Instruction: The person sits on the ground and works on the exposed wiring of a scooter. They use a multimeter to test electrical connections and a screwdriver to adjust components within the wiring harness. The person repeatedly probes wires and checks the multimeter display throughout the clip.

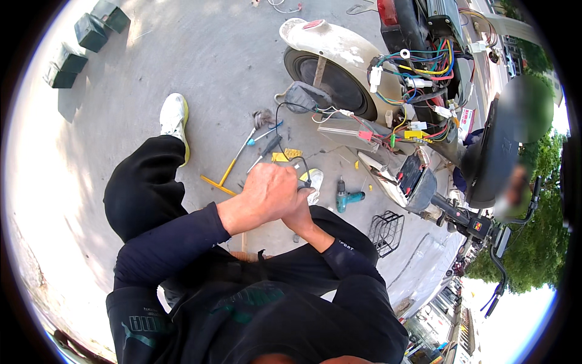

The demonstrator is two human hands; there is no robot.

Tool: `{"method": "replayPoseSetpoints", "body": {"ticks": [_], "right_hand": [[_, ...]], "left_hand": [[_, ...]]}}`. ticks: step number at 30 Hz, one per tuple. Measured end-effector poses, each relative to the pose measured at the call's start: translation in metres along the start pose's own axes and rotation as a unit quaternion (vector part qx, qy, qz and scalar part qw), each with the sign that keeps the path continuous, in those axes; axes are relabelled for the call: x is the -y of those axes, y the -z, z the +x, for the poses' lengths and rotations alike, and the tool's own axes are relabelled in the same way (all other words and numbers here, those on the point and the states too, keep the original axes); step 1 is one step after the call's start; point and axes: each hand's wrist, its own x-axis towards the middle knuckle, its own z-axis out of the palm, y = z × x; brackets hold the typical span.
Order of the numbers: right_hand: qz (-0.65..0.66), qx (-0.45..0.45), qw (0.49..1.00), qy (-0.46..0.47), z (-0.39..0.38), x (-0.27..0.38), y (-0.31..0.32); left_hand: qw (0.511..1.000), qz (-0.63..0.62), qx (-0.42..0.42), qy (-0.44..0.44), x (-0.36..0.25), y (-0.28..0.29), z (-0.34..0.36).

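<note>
My two hands are together in front of my lap. My left hand [265,193] is closed in a fist over the fingers of my right hand [299,219], and anything inside it is hidden. Beside the right thumb, the end of a thin black cable [308,181] pokes out of my right hand's grip. This cable loops up toward the electric scooter's white rear mudguard [330,41] and loose wiring. A finned metal box [345,131] with wires and coloured connectors hangs at the scooter's side, close to a grey pouch-like piece [301,97].
On the ground lie a yellow T-handle wrench [228,172], a screwdriver [265,153], yellow pieces [287,156] and a teal power drill [349,198]. A black wire basket [388,233] is at right. Several dark boxes [91,33] stand far left. Another person [485,151] is beyond the scooter.
</note>
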Motion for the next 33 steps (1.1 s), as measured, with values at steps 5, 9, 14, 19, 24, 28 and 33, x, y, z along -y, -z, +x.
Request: {"method": "replayPoseSetpoints", "body": {"ticks": [5,9,14,19,24,28,33], "right_hand": [[0.020,0.020,1.000,0.006,0.006,0.004,0.008],[0.027,0.039,0.999,-0.024,0.006,0.011,0.014],[0.002,0.036,0.998,-0.042,0.002,0.002,0.017],[-0.017,0.045,0.995,-0.085,0.005,0.024,0.029],[-0.117,0.038,0.990,-0.075,0.011,0.019,0.040],[-0.162,0.039,0.983,-0.083,0.014,0.031,0.056],[-0.240,0.003,0.970,-0.038,0.016,0.038,0.063]], "left_hand": [[0.999,0.032,-0.026,-0.032,0.003,-0.006,0.002],[0.998,0.065,0.003,-0.020,0.001,-0.006,0.003],[0.996,0.080,0.021,-0.017,-0.001,-0.010,0.004],[0.996,0.080,0.027,-0.001,-0.003,-0.006,0.005],[0.995,0.077,0.050,0.029,-0.006,-0.003,0.009],[0.997,0.057,0.038,0.047,-0.003,-0.009,0.014],[0.997,-0.025,0.019,0.070,0.009,-0.013,0.018]]}}
